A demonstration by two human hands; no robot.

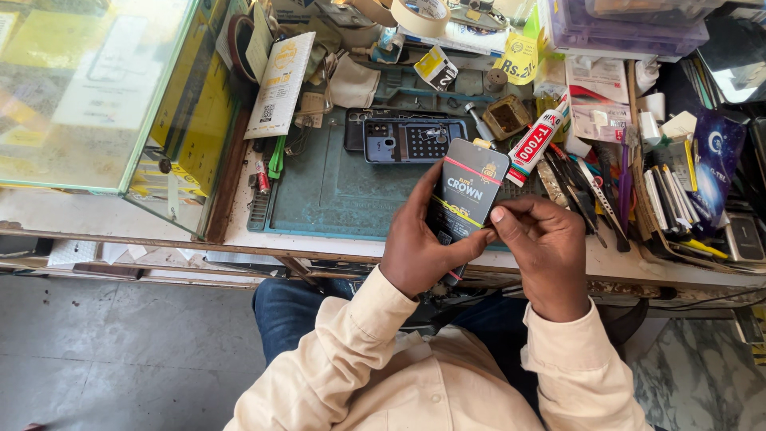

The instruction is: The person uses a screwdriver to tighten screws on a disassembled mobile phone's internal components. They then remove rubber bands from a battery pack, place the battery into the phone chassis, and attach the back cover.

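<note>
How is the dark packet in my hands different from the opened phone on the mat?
The dark packet is held up, tilted, by both hands; the opened phone lies flat on the green mat. The packet looks sealed and printed; the phone shows bare insides. Both are flat and rectangular.

left hand [419, 247], right hand [542, 243], fingers pinched together

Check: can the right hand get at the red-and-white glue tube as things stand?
Probably yes, once free. The glue tube lies uncovered on the bench just beyond the right hand, nothing between them. But that hand, with the left hand, grips the dark packet.
</note>
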